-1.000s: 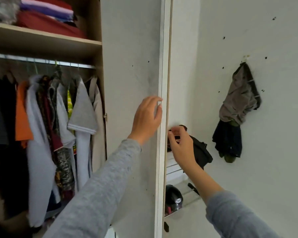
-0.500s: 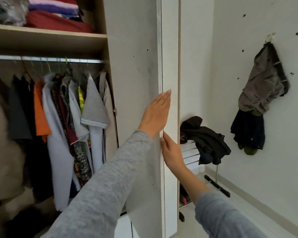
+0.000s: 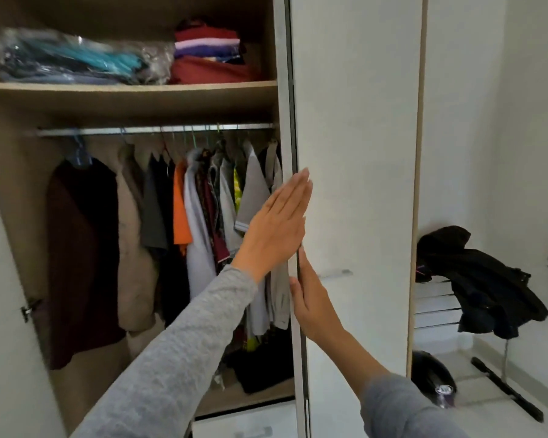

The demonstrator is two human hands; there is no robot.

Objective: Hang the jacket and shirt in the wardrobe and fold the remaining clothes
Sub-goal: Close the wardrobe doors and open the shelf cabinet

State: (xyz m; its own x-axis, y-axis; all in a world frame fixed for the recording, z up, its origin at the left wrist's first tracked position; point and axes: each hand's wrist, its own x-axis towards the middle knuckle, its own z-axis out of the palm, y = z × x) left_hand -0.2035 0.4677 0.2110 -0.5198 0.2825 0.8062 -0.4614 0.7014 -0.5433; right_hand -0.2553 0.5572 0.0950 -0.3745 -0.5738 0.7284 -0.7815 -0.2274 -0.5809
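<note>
Against the edge of the wardrobe door (image 3: pixel 355 153), the left hand (image 3: pixel 276 222) presses flat, fingers straight and together, the right hand (image 3: pixel 314 298) at five o'clock from it, equally flat.

Home bedroom: wardrobe (image 3: pixel 355 121) full of hanging clothes (image 3: pixel 196 222).

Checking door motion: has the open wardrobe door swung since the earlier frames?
Yes. The door has swung left, toward closing: it now uncovers the white front panel it hid before.
</note>
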